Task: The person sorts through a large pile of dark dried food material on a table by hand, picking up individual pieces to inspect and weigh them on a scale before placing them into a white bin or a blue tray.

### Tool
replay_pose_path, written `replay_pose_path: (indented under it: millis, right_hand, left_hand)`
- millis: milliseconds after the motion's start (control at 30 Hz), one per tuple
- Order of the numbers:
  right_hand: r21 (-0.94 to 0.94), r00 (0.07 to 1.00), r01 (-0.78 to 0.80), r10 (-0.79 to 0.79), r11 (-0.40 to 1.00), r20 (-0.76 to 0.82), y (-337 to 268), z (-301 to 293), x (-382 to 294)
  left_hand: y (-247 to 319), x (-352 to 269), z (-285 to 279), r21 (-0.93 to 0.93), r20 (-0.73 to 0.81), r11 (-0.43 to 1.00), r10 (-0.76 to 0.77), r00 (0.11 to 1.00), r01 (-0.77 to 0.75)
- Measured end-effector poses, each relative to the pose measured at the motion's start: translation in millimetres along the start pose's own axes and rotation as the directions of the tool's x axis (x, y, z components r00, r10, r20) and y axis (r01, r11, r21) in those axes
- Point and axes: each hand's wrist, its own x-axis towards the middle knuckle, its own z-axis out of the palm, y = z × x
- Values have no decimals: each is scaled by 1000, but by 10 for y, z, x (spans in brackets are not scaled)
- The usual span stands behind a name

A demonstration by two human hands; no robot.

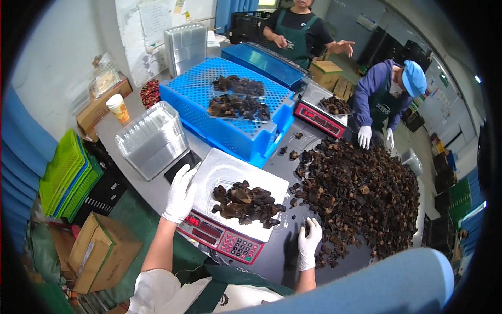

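My left hand [180, 196], in a white glove, is at the left edge of the scale's metal platform [208, 165], holding nothing, thumb and fingers apart. On the platform lies a clear plastic tray [283, 223] filled with dark brown wood ear fungus [247, 202]. The scale's red-framed front [219, 237] has a lit red display and a keypad. To the right of the scale, my gloved right hand [310, 243] hovers over the grey table, fingers slightly curled and apart from the thumb, with nothing visible in it. Beside it spreads a large pile of the fungus [361, 192].
An upturned blue plastic crate [227, 133] bears two filled trays. Stacked clear trays [153, 137] and a paper cup [117, 108] stand at left. A second scale [319, 119] holds another tray. A co-worker's gloved hands [364, 137] touch the pile's far side; another person stands behind.
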Motion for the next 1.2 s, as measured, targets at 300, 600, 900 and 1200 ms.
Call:
replay_pose_path:
  millis: [300, 600, 900, 1200]
  right_hand:
    - [181, 852, 459, -489, 870, 188, -1560, -234, 736]
    - [589, 942, 178, -309, 788, 129, -1555, -475, 755]
    - [375, 910, -348, -406, -859, -86, 495, -1766, -389]
    - [899, 900, -437, 15, 19, 437, -436, -1535, -192]
  left_hand:
    - [-47, -175, 86, -54, 5, 999, -5, 1000, 5]
    - [-66, -213, 37, -8, -24, 1000, -1, 1000, 1]
    - [56, -125, 152, -131, 9, 991, -2, 1000, 3]
    - [823, -36, 882, 70, 213, 897, 413, 885, -436]
